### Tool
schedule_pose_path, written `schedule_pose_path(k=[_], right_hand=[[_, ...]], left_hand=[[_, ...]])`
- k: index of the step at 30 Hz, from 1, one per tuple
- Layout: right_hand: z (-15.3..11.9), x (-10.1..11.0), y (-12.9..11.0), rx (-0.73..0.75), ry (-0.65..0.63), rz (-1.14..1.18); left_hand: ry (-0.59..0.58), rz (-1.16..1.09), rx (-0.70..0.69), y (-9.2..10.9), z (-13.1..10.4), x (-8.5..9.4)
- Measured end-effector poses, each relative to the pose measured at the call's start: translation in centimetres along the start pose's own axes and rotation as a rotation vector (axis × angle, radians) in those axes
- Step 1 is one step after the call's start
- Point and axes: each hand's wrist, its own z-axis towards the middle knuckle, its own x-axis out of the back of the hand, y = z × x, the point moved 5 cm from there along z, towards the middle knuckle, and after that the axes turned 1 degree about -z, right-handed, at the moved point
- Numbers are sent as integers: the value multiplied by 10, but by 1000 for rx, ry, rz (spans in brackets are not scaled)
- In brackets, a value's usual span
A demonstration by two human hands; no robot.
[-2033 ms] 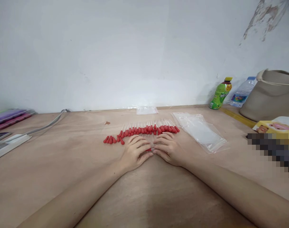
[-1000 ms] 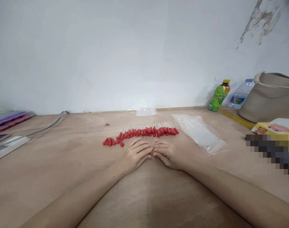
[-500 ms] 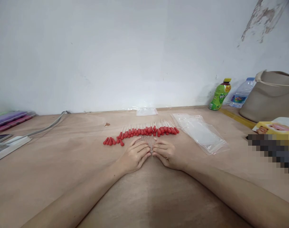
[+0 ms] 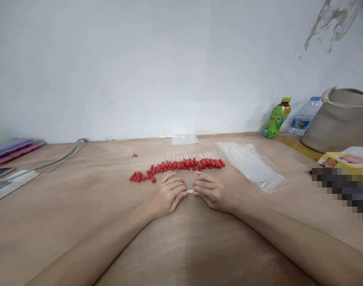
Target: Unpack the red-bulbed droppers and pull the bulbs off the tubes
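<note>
Close to me on the table, my left hand [image 4: 170, 194] and my right hand [image 4: 213, 191] pinch the two sides of a clear plastic bag [image 4: 187, 182]. Fine lines run along the bag; whether they are glass tubes in it or folds, I cannot tell. A bit of red shows at the left fingertips. Just beyond the fingers lies a row of droppers with red rubber bulbs [image 4: 181, 164], their thin clear tubes pointing to the wall. Several more red bulbs [image 4: 138, 177] lie in a small group to the left.
Flat clear zip bags [image 4: 253, 167] lie to the right, and another bag [image 4: 184, 140] is by the wall. A green bottle [image 4: 277, 119], a water bottle [image 4: 305, 117] and a beige bin [image 4: 339, 121] stand at the right. A grey cable [image 4: 65, 155] and a phone [image 4: 2, 172] lie left.
My fingertips have moved slightly apart, the right hand a little to the right, so more of the clear bag shows between them. The droppers have not moved.
</note>
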Motion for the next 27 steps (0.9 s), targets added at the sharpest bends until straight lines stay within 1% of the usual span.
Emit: schedule_pose_path(k=[7, 12, 14, 16, 18, 20, 22, 24, 27], right_hand=[[-4, 1, -1, 50, -9, -45], [-3, 4, -5, 111, -6, -60], [-4, 8, -3, 119, 13, -55], [-7, 16, 4, 61, 44, -61], [-9, 25, 14, -75, 49, -103], [-9, 30, 23, -238, -4, -179], [-4, 32, 26, -375, -70, -253], [4, 34, 25, -463, -119, -297], [18, 34, 18, -525, -152, -302]], left_hand=[[-5, -27, 8, -1, -2, 1], [23, -36, -12, 1, -5, 3], [38, -42, -5, -3, -9, 6], [60, -29, 31, -12, -13, 12], [117, 21, 98, -25, -19, 22], [179, 79, 183, -39, -24, 32], [214, 89, 292, -53, -27, 40], [210, 76, 439, -68, -28, 47], [186, 110, 700, -94, -31, 60]])
